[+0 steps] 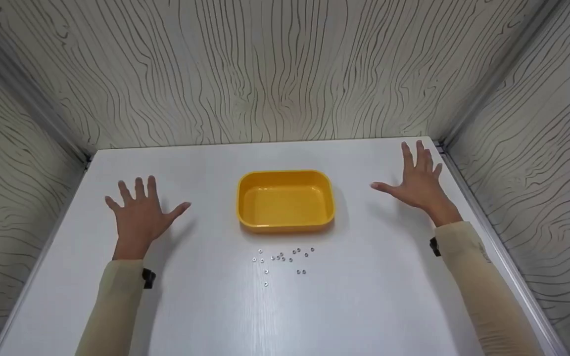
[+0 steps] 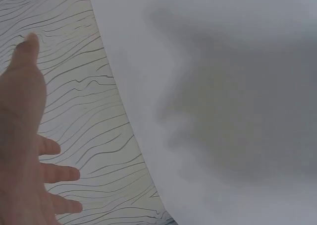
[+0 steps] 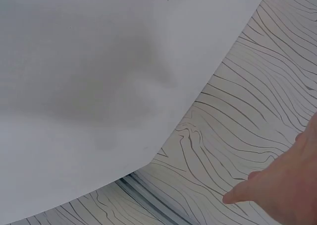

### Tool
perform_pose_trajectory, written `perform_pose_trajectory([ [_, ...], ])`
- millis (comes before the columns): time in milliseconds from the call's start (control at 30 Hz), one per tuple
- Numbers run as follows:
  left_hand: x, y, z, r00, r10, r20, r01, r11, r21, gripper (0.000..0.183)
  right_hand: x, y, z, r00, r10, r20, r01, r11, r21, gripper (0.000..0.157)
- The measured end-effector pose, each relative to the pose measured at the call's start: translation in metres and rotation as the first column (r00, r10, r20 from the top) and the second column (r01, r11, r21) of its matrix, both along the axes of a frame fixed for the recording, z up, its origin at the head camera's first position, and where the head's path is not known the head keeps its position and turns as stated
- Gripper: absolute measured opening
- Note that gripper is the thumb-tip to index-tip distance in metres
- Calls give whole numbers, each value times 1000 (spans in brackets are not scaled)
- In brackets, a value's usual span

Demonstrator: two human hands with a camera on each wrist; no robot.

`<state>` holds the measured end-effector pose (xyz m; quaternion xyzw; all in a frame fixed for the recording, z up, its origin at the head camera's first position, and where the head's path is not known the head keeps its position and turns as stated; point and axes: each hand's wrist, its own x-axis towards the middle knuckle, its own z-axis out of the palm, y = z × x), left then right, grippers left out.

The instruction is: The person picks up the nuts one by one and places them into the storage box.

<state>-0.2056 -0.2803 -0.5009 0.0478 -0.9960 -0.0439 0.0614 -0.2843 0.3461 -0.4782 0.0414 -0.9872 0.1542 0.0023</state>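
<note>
In the head view a yellow rectangular tray (image 1: 285, 229) with rounded corners sits mid-table, nothing inside it. Just in front of it lie several small metal nuts (image 1: 266, 271), scattered loosely. My left hand (image 1: 139, 220) is held over the table's left side, fingers spread and straight, holding nothing. Over the far right corner my right hand (image 1: 418, 183) is likewise spread wide with nothing in it. Both hands are well apart from the tray and the nuts. The left wrist view shows the left thumb (image 2: 30, 51) and fingertips; in the right wrist view part of the right hand (image 3: 287, 185) appears.
The white table (image 1: 215, 316) carries shadows from both arms. Wood-grain patterned panels (image 1: 275, 69) rise behind it and at both sides, with grey metal rails (image 1: 502, 69) at the corners. A small black device (image 1: 149, 278) sits at each sleeve cuff.
</note>
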Motion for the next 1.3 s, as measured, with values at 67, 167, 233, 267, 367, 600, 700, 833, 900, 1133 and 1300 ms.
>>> perform_pose_trajectory([
  [67,1,5,1,1000,-7,-6,7,1000,-13,119,1,-1,0,1000,10,-8,-10,1000,-24,137],
  [167,3,11,4,999,-39,-2,39,999,-38,110,3,-3,1,1000,17,-17,-18,998,-61,138],
  [233,6,16,6,998,-68,5,68,997,-40,103,4,-5,1,1000,17,-23,-19,997,-74,139],
  [267,7,18,7,996,-84,8,84,996,-44,100,5,-6,1,1000,17,-23,-18,997,-78,140],
  [367,12,27,8,992,-128,10,128,991,-33,94,7,-10,1,1000,24,-20,-26,995,-95,140],
  [600,22,46,4,977,-215,-5,215,977,7,85,14,-20,2,997,69,-44,-75,989,-130,135],
  [700,26,54,2,973,-232,-13,232,973,0,85,17,-25,3,994,89,-65,-97,988,-123,131],
  [833,32,62,-3,966,-259,-17,260,965,27,81,18,-30,3,991,110,-77,-118,986,-119,127],
  [900,34,65,-5,961,-278,-13,278,957,78,76,19,-33,4,989,124,-78,-133,984,-119,124],
  [1133,42,74,-11,940,-340,-25,336,912,236,55,24,-41,5,988,144,-48,-149,979,-136,118],
  [1300,50,82,-15,932,-358,-62,362,907,215,45,29,-48,4,983,172,-58,-178,976,-124,113],
])
